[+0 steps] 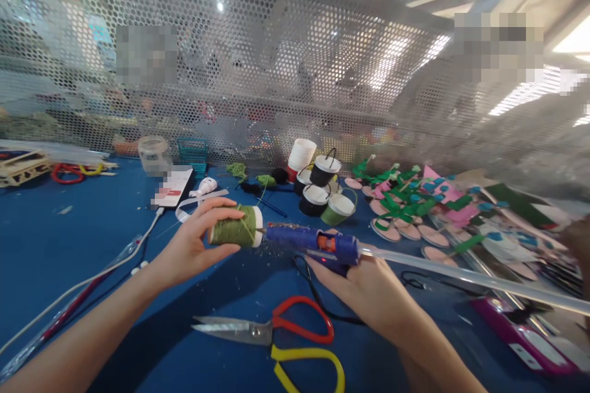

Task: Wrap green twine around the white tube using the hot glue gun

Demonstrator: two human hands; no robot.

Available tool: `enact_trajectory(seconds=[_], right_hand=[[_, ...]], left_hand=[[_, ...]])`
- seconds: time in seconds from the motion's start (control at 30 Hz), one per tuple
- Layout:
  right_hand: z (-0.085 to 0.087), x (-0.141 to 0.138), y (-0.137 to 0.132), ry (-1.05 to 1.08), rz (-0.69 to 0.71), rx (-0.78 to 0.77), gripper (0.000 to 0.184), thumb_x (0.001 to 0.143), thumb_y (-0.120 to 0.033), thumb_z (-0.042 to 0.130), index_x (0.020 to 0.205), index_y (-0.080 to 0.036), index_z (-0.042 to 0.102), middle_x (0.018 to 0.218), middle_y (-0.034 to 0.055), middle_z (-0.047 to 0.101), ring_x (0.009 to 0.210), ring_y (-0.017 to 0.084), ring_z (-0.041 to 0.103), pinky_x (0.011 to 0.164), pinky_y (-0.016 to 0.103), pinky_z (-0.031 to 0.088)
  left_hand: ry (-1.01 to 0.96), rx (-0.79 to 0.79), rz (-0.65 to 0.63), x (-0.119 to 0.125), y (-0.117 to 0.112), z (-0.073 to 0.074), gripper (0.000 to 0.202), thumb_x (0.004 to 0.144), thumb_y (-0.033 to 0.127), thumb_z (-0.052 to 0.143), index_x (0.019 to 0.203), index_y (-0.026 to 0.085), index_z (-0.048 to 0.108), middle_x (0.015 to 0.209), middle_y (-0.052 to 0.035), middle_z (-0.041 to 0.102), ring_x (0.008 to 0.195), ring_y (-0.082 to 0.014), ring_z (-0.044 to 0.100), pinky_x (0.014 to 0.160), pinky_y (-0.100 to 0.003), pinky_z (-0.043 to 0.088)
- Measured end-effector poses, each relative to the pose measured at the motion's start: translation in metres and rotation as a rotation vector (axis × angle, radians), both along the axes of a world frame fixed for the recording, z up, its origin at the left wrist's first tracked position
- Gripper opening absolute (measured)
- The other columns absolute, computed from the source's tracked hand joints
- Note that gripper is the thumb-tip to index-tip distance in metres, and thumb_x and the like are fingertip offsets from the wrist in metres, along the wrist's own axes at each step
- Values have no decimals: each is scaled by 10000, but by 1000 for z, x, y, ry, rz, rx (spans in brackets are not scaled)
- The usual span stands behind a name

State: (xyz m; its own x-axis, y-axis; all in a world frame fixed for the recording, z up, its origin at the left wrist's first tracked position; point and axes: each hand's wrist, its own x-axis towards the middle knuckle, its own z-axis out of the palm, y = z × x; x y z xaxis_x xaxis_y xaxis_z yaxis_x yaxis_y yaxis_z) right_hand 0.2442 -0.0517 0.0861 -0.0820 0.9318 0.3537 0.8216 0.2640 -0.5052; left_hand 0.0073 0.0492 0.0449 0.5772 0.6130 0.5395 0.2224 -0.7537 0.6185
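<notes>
My left hand (pixel 193 245) grips a small cup wrapped in green yarn (pixel 236 227), held sideways above the blue table (pixel 69 233). My right hand (pixel 369 291) holds a blue hot glue gun (pixel 308 239). Its nozzle touches the white rim of the wrapped cup. A long clear glue stick (pixel 461 275) juts out of the gun's back toward the right. Scissors with red and yellow handles (pixel 286 334) lie on the table just below both hands.
Small black, white and green cups (pixel 322 193) stand behind the hands, with a white cup stack (pixel 302 155). Green and pink felt pieces (pixel 415 202) cover the right side. A phone (pixel 174 187) with a white cable, a jar (pixel 154 153) and a perforated metal screen (pixel 258 61) lie beyond.
</notes>
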Motion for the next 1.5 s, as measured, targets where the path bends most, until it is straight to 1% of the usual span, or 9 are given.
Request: enact_trajectory(seconds=[0.3, 0.43, 0.63, 0.8, 0.97, 1.1, 1.2, 1.3, 1.5], right_hand=[[-6, 0, -2, -33, 10, -11, 137, 771, -221, 482, 669, -207, 573, 613, -11, 644, 507, 140, 557, 499, 233, 447], [-6, 0, -2, -23, -6, -8, 128, 753, -224, 493, 667, -199, 585, 606, -2, 647, 509, 147, 569, 502, 235, 464], [-8, 1, 1, 20, -63, 0, 157, 759, -246, 482, 724, -184, 621, 598, 23, 642, 514, 162, 571, 538, 270, 491], [-9, 3, 4, 25, -90, -6, 194, 767, -273, 474, 663, -191, 616, 484, 9, 586, 426, 155, 516, 450, 268, 463], [-4, 4, 5, 8, -78, 48, 191, 751, -261, 482, 648, -197, 628, 471, 17, 588, 429, 154, 514, 458, 259, 462], [-10, 6, 8, 19, -112, -10, 219, 767, -292, 476, 622, -185, 601, 456, 9, 557, 425, 150, 497, 460, 269, 452], [-12, 7, 11, 25, -98, -18, 221, 767, -299, 470, 621, -186, 591, 441, -2, 525, 430, 152, 494, 468, 273, 445], [-8, 5, 12, 44, -77, -19, 211, 762, -290, 468, 613, -187, 577, 469, -5, 534, 457, 150, 510, 498, 267, 449], [-2, 3, 13, 155, -105, -48, 238, 745, -315, 508, 540, -194, 501, 423, -30, 497, 416, 126, 473, 463, 245, 419]], left_hand=[[-35, -30, 31, 1, 1, 0, 374, 753, 218, 648, 1102, 247, 516, 1169, -94, 467, 1164, -253, 430, 983, -498, 361], [-39, -24, 21, 0, 2, 1, 371, 756, 222, 645, 1103, 249, 516, 1188, -98, 464, 1172, -257, 430, 967, -482, 385], [-37, -8, -20, -2, -1, 4, 355, 767, 188, 630, 1095, 262, 516, 1218, -94, 429, 1183, -264, 423, 935, -448, 427], [7, 22, -25, -2, -4, 5, 328, 786, 163, 599, 1087, 262, 514, 1217, -76, 424, 1155, -244, 447, 933, -427, 433], [34, 77, -31, -1, -6, 5, 311, 796, 172, 582, 1087, 259, 515, 1208, -74, 434, 1126, -236, 468, 918, -402, 445], [31, 106, -45, 1, -7, 6, 300, 795, 172, 583, 1078, 252, 523, 1198, -76, 443, 1107, -236, 482, 898, -385, 460], [39, 109, -60, 1, -8, 7, 290, 804, 167, 574, 1077, 252, 524, 1197, -82, 440, 1093, -233, 492, 854, -358, 485], [67, 146, -71, 1, -8, 8, 293, 813, 155, 561, 1086, 252, 521, 1200, -82, 438, 1103, -232, 484, 881, -369, 470], [93, 197, -82, 0, -8, 8, 299, 812, 145, 560, 1092, 242, 518, 1202, -82, 445, 1113, -236, 473, 916, -394, 446]])
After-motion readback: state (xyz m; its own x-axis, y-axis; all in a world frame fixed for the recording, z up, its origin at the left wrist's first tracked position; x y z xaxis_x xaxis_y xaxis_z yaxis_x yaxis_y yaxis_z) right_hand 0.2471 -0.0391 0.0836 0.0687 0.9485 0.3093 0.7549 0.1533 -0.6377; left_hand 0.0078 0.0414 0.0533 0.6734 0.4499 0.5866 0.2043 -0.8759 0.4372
